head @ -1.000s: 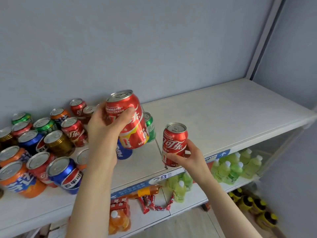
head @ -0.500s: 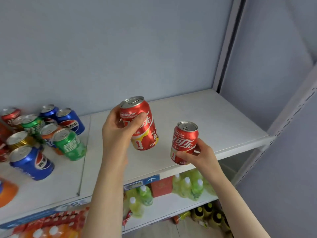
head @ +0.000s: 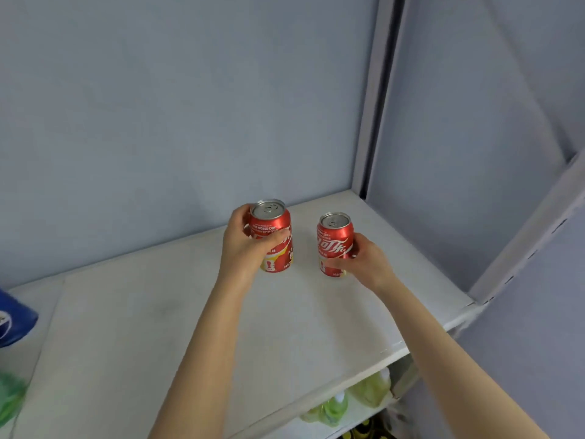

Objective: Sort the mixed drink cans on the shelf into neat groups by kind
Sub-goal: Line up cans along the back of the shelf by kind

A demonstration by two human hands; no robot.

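Two red cola cans stand upright near the back right of the white shelf (head: pixel 164 327). My left hand (head: pixel 245 248) grips the left red can (head: pixel 273 223) round its side, thumb across the front. My right hand (head: pixel 364 264) holds the right red can (head: pixel 334 236) from its right side, low down. A small gap separates the two cans. Both appear to rest on or just above the shelf board.
A blue can (head: pixel 14 321) and a blurred green can (head: pixel 11 400) show at the left edge. The grey back wall and a shelf upright (head: pixel 370 122) bound the corner. Green drink bottles (head: pixel 335 407) sit on the lower shelf.
Both hands carried the red cans rightward and back toward the shelf's far right corner and lowered them. The view swung right, so the mixed can pile left the frame.
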